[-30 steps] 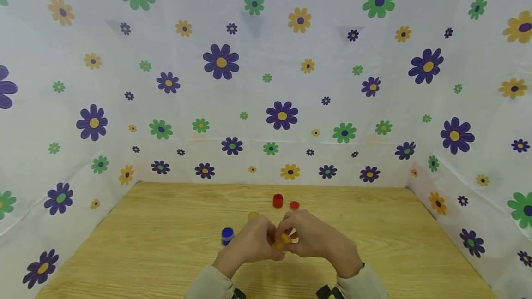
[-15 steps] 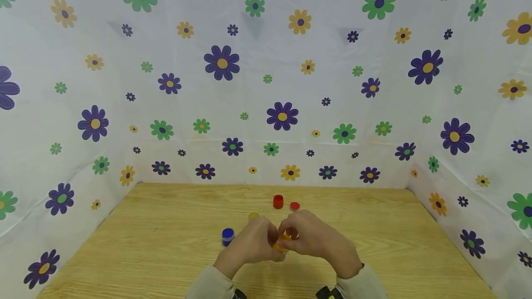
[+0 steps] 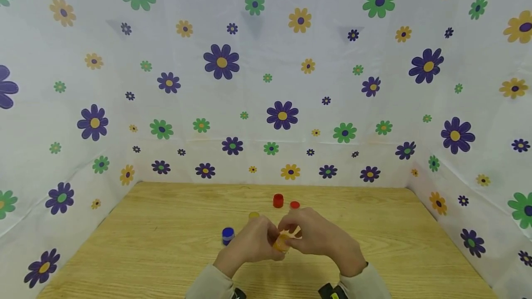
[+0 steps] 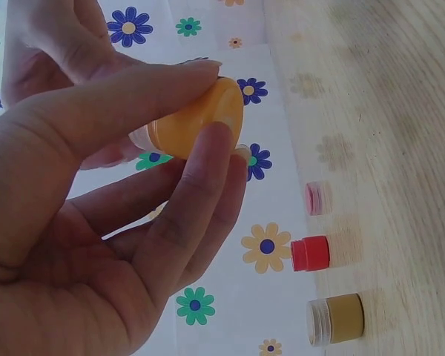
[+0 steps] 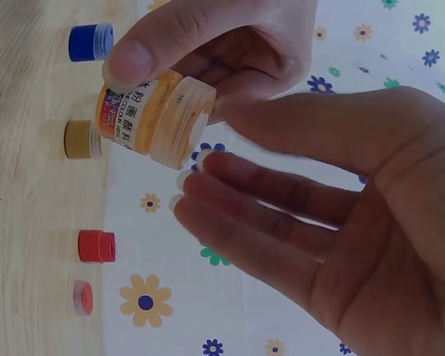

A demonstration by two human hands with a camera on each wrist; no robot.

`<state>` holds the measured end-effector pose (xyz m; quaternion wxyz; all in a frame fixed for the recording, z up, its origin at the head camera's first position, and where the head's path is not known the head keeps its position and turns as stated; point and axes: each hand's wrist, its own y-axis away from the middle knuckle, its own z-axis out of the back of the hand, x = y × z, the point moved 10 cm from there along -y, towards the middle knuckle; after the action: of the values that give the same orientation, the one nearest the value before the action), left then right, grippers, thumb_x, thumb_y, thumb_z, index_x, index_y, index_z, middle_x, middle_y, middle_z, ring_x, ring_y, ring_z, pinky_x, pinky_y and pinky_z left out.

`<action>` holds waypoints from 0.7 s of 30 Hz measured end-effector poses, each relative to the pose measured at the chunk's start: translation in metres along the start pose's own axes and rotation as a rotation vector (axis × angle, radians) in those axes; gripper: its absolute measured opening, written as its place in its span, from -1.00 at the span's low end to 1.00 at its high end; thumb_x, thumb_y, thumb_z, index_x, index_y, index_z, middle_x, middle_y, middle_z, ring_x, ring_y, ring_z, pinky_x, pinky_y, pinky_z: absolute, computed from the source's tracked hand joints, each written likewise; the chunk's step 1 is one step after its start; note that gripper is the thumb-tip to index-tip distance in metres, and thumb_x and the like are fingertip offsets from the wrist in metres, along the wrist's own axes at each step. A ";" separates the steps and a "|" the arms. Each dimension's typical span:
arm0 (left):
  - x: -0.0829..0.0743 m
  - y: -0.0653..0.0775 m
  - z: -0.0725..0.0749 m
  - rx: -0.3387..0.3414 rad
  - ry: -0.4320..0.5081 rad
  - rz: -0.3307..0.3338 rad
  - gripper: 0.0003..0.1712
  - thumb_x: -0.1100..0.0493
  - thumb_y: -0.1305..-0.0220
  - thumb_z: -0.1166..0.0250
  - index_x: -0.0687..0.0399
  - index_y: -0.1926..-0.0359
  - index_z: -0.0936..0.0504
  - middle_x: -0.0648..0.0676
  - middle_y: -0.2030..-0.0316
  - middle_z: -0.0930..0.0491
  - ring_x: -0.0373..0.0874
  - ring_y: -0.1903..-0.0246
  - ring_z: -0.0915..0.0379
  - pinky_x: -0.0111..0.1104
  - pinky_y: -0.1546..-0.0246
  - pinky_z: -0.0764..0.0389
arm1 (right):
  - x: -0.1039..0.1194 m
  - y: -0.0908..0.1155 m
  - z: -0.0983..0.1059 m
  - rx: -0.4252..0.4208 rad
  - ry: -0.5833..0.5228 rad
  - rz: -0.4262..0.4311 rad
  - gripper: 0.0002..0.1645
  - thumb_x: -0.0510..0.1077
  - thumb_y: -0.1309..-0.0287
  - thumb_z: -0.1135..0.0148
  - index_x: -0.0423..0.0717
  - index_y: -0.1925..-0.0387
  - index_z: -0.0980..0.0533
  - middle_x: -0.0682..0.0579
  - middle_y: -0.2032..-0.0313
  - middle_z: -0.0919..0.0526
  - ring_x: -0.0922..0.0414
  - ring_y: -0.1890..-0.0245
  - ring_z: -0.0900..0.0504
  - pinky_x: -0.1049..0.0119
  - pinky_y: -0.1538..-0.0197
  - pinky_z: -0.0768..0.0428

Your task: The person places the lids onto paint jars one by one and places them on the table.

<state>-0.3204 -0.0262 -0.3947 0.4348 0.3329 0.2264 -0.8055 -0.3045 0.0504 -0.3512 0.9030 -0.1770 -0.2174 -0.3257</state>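
Note:
A small orange paint jar [image 3: 281, 242] with a clear screw lid [image 5: 182, 126] is held up over the table. My left hand [image 3: 255, 241] grips its body between thumb and fingers, and the printed label shows in the right wrist view. My right hand [image 3: 316, 234] is at the lid end. Its thumb lies right at the lid's rim, while the other fingers [image 5: 282, 185] stretch out loosely beside the lid, with their tips close to it. In the left wrist view the orange base of the jar [image 4: 200, 119] faces me, and the left hand partly hides the right one.
Behind the hands stand an open red paint jar [image 3: 278, 200] and its loose red lid [image 3: 294, 205]. A dark yellow jar [image 4: 337, 319] with a clear lid is partly hidden by the left hand in the head view. A blue jar [image 3: 227, 236] stands to the left.
The right hand's fingers have loosened from around the jar's lid and shifted slightly right, showing more of the lid. The left hand keeps its grip on the jar in nearly the same place.

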 end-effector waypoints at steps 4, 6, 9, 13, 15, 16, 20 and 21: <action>0.001 0.001 0.001 -0.004 -0.005 0.012 -0.83 0.29 0.06 -0.61 0.20 0.42 -0.78 0.00 0.51 -0.76 -0.31 0.54 -0.60 -0.49 0.45 -0.64 | 0.003 -0.001 -0.004 0.026 -0.026 0.018 -0.71 -0.41 -0.15 -0.42 -0.12 0.09 -0.71 0.01 0.12 -0.76 0.15 0.08 -0.70 0.34 0.04 -0.74; 0.000 0.001 0.001 -0.006 -0.015 0.012 -0.83 0.28 0.06 -0.61 0.20 0.41 -0.78 -0.01 0.52 -0.75 -0.30 0.55 -0.59 -0.49 0.46 -0.64 | 0.004 -0.001 -0.006 0.033 -0.029 0.024 -0.71 -0.43 -0.13 -0.42 -0.12 0.12 -0.72 0.02 0.14 -0.74 0.16 0.07 -0.69 0.37 0.03 -0.73; 0.000 0.001 0.002 -0.008 -0.020 0.017 -0.83 0.28 0.07 -0.61 0.19 0.40 -0.79 -0.02 0.51 -0.76 -0.30 0.55 -0.59 -0.48 0.45 -0.64 | 0.005 -0.002 -0.007 0.035 -0.019 0.032 -0.74 -0.46 -0.11 -0.42 -0.14 0.18 -0.72 0.01 0.18 -0.72 0.15 0.10 -0.69 0.41 0.05 -0.72; 0.000 0.001 0.003 -0.006 -0.017 0.020 -0.83 0.28 0.07 -0.61 0.18 0.40 -0.80 -0.02 0.51 -0.76 -0.29 0.55 -0.59 -0.48 0.45 -0.64 | 0.004 -0.003 -0.008 0.036 -0.009 0.016 -0.79 -0.42 -0.13 -0.44 -0.14 0.21 -0.72 0.02 0.21 -0.71 0.19 0.15 -0.69 0.45 0.09 -0.71; 0.000 0.001 0.002 -0.006 -0.018 0.018 -0.84 0.28 0.07 -0.60 0.18 0.40 -0.80 -0.02 0.51 -0.76 -0.30 0.55 -0.59 -0.48 0.46 -0.64 | 0.002 -0.004 -0.009 0.034 -0.005 0.000 -0.81 -0.38 -0.14 -0.45 -0.13 0.20 -0.73 0.03 0.22 -0.72 0.22 0.18 -0.69 0.44 0.12 -0.72; 0.000 0.001 0.002 -0.006 -0.019 0.016 -0.84 0.28 0.07 -0.60 0.18 0.40 -0.80 -0.02 0.51 -0.76 -0.30 0.55 -0.59 -0.48 0.46 -0.64 | 0.001 -0.004 -0.009 0.033 -0.003 -0.014 -0.82 -0.35 -0.16 -0.45 -0.12 0.19 -0.73 0.04 0.22 -0.72 0.24 0.19 -0.68 0.44 0.13 -0.72; 0.000 0.001 0.002 -0.005 -0.017 0.016 -0.85 0.30 0.07 -0.60 0.17 0.40 -0.80 -0.02 0.52 -0.76 -0.30 0.56 -0.60 -0.48 0.47 -0.63 | -0.001 -0.005 -0.008 0.016 0.024 -0.021 -0.84 -0.28 -0.18 -0.46 -0.13 0.17 -0.74 0.05 0.25 -0.76 0.24 0.27 -0.65 0.42 0.18 -0.70; 0.000 0.002 0.002 -0.005 -0.016 0.017 -0.85 0.30 0.07 -0.59 0.16 0.41 -0.80 -0.02 0.52 -0.76 -0.30 0.56 -0.59 -0.47 0.48 -0.62 | -0.001 -0.005 -0.008 0.013 0.030 -0.021 -0.85 -0.27 -0.19 -0.46 -0.13 0.17 -0.74 0.05 0.26 -0.76 0.23 0.29 -0.64 0.44 0.20 -0.68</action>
<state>-0.3199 -0.0284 -0.3936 0.4441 0.3273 0.2221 -0.8039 -0.3066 0.0435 -0.3576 0.9037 -0.1639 -0.2080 -0.3364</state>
